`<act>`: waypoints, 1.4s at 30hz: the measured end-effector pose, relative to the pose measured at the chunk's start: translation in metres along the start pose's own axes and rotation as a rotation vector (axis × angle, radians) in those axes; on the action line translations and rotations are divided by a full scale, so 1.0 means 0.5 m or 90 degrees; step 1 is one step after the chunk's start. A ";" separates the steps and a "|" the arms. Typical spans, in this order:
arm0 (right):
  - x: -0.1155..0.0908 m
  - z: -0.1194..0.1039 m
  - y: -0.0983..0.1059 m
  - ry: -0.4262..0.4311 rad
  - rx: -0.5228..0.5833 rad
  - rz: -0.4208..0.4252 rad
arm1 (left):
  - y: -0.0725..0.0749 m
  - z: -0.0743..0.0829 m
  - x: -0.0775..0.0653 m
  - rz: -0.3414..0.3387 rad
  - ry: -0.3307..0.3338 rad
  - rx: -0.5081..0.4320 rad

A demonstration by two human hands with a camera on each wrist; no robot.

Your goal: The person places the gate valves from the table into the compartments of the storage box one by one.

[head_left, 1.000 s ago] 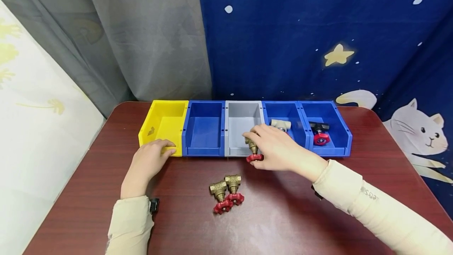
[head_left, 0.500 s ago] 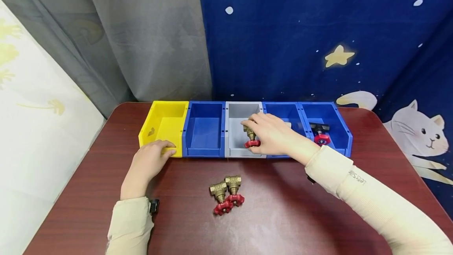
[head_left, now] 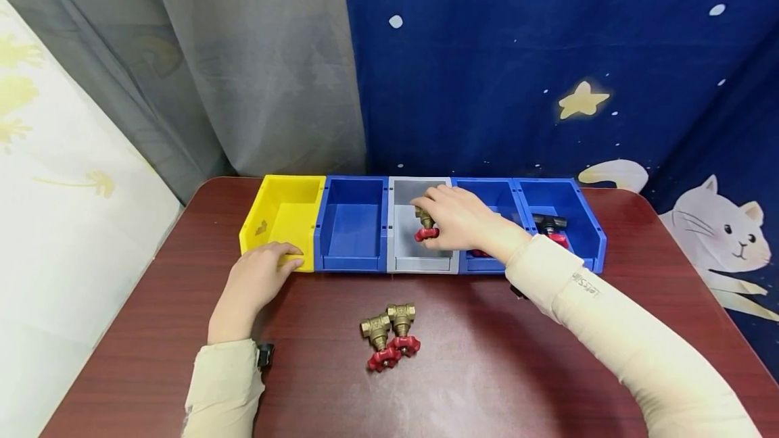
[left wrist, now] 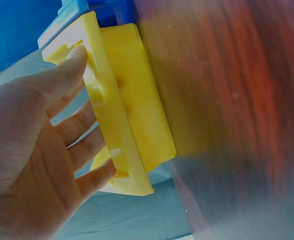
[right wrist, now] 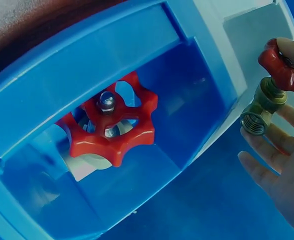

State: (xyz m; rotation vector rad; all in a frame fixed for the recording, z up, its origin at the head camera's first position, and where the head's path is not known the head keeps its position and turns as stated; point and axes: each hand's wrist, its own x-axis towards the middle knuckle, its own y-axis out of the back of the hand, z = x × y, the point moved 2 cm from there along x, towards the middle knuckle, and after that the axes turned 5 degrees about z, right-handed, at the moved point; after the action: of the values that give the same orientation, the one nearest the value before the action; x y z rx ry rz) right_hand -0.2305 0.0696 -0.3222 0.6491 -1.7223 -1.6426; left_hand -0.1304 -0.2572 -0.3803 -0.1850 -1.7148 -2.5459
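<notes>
Brass valve held over the grey bin

The right hand [head_left: 459, 220] pinches a small brass valve [head_left: 424, 223] with a red scalloped handwheel, holding it inside the smooth grey plastic bin [head_left: 420, 263], the middle of five joined bins; whether it touches the floor cannot be told. The left hand [head_left: 255, 279] rests with relaxed fingers against the front lip of the glossy yellow bin [head_left: 285, 211]. Two more brass valves [head_left: 388, 335] lie touching on the dark reddish wood-grain counter [head_left: 487, 370]. A blue bin [head_left: 356, 222] stands between yellow and grey. Behind hang a grey curtain [head_left: 213, 59] and a starry blue cloth [head_left: 548, 53] with a cartoon cat.
</notes>
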 end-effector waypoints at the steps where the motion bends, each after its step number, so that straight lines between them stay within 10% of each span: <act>1: 0.004 0.001 -0.002 -0.003 0.000 -0.003 | 0.000 0.000 0.000 -0.001 0.001 0.001; 42: 0.045 -0.012 -0.096 -0.014 -0.050 -0.100 | 0.000 0.000 -0.001 0.000 -0.003 -0.004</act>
State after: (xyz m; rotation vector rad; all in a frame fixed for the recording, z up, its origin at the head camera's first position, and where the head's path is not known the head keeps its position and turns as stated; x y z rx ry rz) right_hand -0.2451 0.0447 -0.3673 0.7459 -1.6485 -1.8221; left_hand -0.1298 -0.2572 -0.3805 -0.1907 -1.7078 -2.5539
